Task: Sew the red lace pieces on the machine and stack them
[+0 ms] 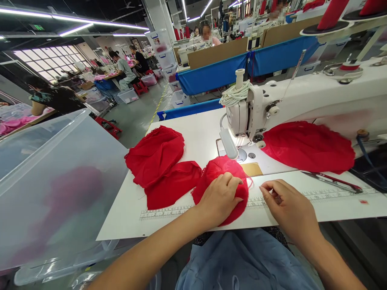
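My left hand (220,198) rests with curled fingers on a bunched red fabric piece (222,169) at the front of the white sewing table (193,141), gripping it. My right hand (287,207) lies just to its right on the table's printed ruler strip, fingers pinched together on something I cannot make out, perhaps a thread. The sewing machine (302,100) stands behind, its needle area just beyond the fabric. More red pieces lie to the left (155,155) and one under the machine arm (308,147).
Thread snips (332,181) lie at the right on the table. A translucent plastic bin (54,181) stands at my left. Blue fabric (242,257) covers my lap. Other people work at tables across the aisle and behind blue partitions (211,74).
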